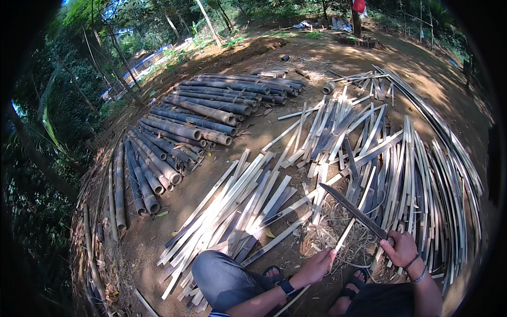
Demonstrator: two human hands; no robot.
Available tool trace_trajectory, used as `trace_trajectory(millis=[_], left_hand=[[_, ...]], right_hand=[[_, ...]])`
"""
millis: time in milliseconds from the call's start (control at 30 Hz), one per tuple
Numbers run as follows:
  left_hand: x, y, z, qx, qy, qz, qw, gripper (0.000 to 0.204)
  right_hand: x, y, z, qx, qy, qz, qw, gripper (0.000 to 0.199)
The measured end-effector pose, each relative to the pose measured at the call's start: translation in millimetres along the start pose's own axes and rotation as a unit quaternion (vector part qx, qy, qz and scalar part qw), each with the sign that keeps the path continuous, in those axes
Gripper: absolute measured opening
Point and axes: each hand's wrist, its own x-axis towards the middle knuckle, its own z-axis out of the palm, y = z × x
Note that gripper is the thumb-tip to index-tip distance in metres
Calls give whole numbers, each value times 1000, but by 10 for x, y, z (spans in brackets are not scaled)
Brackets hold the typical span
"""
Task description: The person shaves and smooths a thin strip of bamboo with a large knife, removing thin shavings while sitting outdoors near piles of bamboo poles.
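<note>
My right hand [400, 248] is closed round the handle of a machete [355, 211]. Its long dark blade points up and to the left, crossing over a narrow pale bamboo strip [346, 233]. That strip is gripped in my left hand [317, 266], with one end running up past the blade and the other passing down beside my left forearm. The cameras do not make clear whether the blade touches the strip. Thin curled shavings [338, 244] lie on the ground just beyond my left hand, near my sandalled feet.
Split bamboo strips lie in a left pile [222, 211], a middle pile [338, 127] and a long right pile [422, 195]. Whole bamboo poles [200, 112] are stacked at the far left. A longer split piece [375, 152] slants across the strips ahead. Trees border the dirt ground.
</note>
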Motion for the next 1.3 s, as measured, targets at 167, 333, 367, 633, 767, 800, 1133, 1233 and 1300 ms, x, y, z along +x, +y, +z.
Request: trace_trajectory(millis=[167,333,367,633,767,800,1133,1233,1300], left_hand=[[-26,-23,-1,39,45,46,997,37],[-186,-127,25,74,88,98,989,38],[-220,-123,34,81,98,106,986,38],[-441,-261,13,24,58,37,997,39],[-534,-258,4,-13,46,19,999,39],[-558,-257,10,-17,47,17,999,39],[-705,-238,29,-60,36,10,998,38],[-718,-161,-26,-114,5,-24,993,39],[-670,-163,-82,-156,-17,-17,988,39]], right_hand=[[-98,-85,123,-15,-20,-52,998,44],[-102,-92,171,-13,-13,-48,999,44],[-96,-94,163,-12,-12,-55,998,44],[-144,-106,227,7,-47,-72,996,45],[-193,-25,304,-16,-53,-82,995,45],[-195,-20,293,-17,-59,-81,995,46],[-233,-134,286,-11,-2,-127,992,43],[-276,-175,315,-13,11,-121,993,40],[-304,-254,341,3,25,-114,993,38]])
